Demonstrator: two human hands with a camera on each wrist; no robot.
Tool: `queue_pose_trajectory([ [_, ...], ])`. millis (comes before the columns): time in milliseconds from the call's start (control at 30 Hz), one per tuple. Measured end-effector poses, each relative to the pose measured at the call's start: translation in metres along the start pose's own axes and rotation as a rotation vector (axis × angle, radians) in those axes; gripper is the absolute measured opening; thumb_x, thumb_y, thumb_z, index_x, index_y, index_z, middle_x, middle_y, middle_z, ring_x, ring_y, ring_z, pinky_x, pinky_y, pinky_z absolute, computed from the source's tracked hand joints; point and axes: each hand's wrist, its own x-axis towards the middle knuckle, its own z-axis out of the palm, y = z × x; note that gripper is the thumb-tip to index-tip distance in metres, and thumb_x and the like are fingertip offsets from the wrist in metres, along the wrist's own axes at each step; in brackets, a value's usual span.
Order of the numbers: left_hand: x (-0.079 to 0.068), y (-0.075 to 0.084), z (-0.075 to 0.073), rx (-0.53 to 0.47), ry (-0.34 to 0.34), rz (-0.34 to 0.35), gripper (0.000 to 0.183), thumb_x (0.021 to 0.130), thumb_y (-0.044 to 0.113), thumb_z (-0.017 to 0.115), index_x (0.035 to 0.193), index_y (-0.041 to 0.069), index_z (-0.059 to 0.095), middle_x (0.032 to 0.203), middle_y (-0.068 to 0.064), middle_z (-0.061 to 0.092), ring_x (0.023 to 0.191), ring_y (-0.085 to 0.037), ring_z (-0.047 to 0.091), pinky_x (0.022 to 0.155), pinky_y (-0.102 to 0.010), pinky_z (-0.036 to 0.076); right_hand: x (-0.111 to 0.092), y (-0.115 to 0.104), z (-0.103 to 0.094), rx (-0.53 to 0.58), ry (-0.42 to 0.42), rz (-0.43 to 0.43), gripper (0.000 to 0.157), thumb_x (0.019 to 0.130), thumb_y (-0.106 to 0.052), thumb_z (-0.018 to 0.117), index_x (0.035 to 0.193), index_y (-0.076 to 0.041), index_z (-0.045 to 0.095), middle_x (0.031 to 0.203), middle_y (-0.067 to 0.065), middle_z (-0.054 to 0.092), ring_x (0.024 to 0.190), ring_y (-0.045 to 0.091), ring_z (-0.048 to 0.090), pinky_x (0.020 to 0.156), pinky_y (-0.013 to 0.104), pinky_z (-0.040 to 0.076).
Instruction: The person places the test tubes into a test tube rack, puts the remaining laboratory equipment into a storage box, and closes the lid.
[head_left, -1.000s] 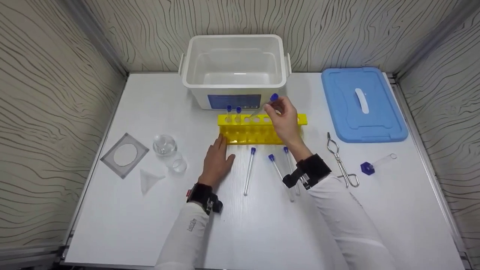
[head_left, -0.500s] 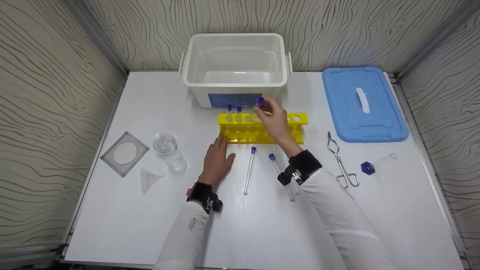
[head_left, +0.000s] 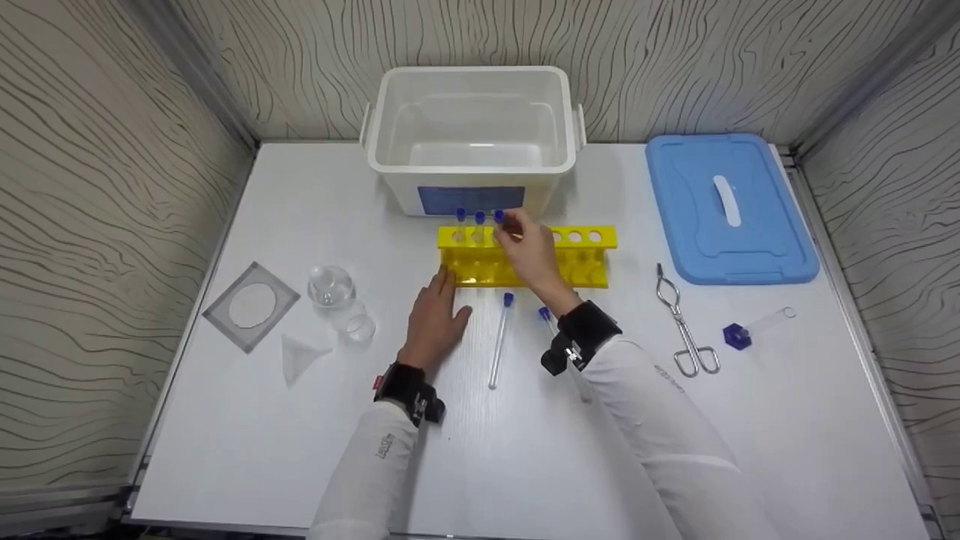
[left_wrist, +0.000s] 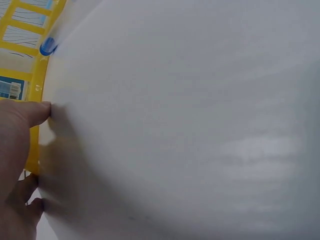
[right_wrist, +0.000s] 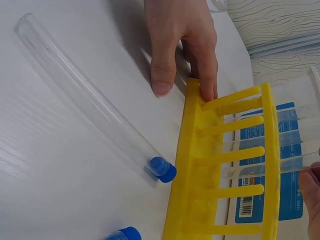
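My right hand [head_left: 531,251] pinches a test tube [right_wrist: 295,162] near its blue cap [head_left: 499,216]. This tube passes through the third hole from the left of the yellow test tube rack [head_left: 585,259]; in the right wrist view its rounded bottom hangs above the rack's base. Two capped tubes [head_left: 460,225] stand in the holes to its left. My left hand [head_left: 435,322] lies on the table with extended fingers touching the rack's left end, thumb spread apart. Close in front of the rack lies a capped tube [head_left: 500,341]; another [head_left: 546,315] is partly hidden by my right wrist.
Behind the rack stands a white bin [head_left: 472,161], with its blue lid [head_left: 731,240] to the right. Metal tongs [head_left: 679,322] and a clear cylinder with a purple base [head_left: 739,336] lie right. Left are a mesh square [head_left: 281,300], beakers [head_left: 330,289] and a funnel [head_left: 300,360].
My right hand has moved left and down, bringing the tilted tube closer to upright and lower into the third hole. The left hand has stayed at the rack's end.
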Motion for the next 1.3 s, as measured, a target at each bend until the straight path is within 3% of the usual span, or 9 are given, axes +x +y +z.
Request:
queue_pose_trajectory([
  [300, 0.003, -0.001, 0.000, 0.003, -0.017, -0.017, 0.073, 0.097, 0.038, 0.057, 0.157, 0.009, 0.027, 0.167, -0.009, 0.021, 0.150, -0.031, 0.032, 0.124, -0.048, 0.027, 0.003, 0.005, 0.006, -0.038, -0.007, 0.056, 0.034, 0.098, -0.015, 0.061, 0.131, -0.006, 0.059, 0.124, 0.013, 0.067, 0.116, 0.026, 0.064, 0.104, 0.037, 0.053],
  [500, 0.001, 0.000, 0.000, 0.005, -0.020, -0.019, 0.074, 0.097, 0.039, 0.057, 0.157, 0.010, 0.026, 0.167, -0.008, 0.020, 0.151, -0.030, 0.030, 0.125, -0.046, 0.026, -0.001, 0.009, -0.002, -0.016, 0.022, 0.055, 0.036, 0.097, -0.014, 0.062, 0.132, -0.007, 0.058, 0.126, 0.014, 0.067, 0.115, 0.026, 0.065, 0.103, 0.037, 0.054],
  [667, 0.000, 0.000, -0.001, 0.006, -0.009, -0.008, 0.073, 0.097, 0.038, 0.058, 0.157, 0.008, 0.028, 0.166, -0.010, 0.022, 0.149, -0.032, 0.034, 0.124, -0.047, 0.028, -0.008, 0.009, -0.015, 0.001, 0.082, 0.042, 0.033, 0.097, -0.016, 0.062, 0.128, -0.005, 0.062, 0.123, 0.013, 0.068, 0.112, 0.026, 0.066, 0.100, 0.038, 0.055],
  [967, -0.001, 0.001, -0.002, -0.004, -0.007, -0.017, 0.073, 0.097, 0.037, 0.058, 0.157, 0.007, 0.028, 0.166, -0.010, 0.022, 0.150, -0.031, 0.032, 0.125, -0.046, 0.026, -0.028, 0.009, -0.049, 0.004, 0.119, 0.026, 0.032, 0.098, -0.021, 0.062, 0.126, -0.007, 0.062, 0.122, 0.012, 0.068, 0.109, 0.026, 0.066, 0.099, 0.040, 0.056],
  [1300, 0.000, 0.000, -0.002, -0.005, 0.003, 0.011, 0.072, 0.097, 0.035, 0.059, 0.155, 0.004, 0.030, 0.165, -0.014, 0.024, 0.149, -0.033, 0.033, 0.124, -0.048, 0.027, -0.058, 0.036, -0.080, -0.082, 0.063, -0.003, 0.036, 0.098, -0.023, 0.061, 0.130, -0.006, 0.060, 0.124, 0.014, 0.067, 0.110, 0.028, 0.066, 0.098, 0.045, 0.056],
])
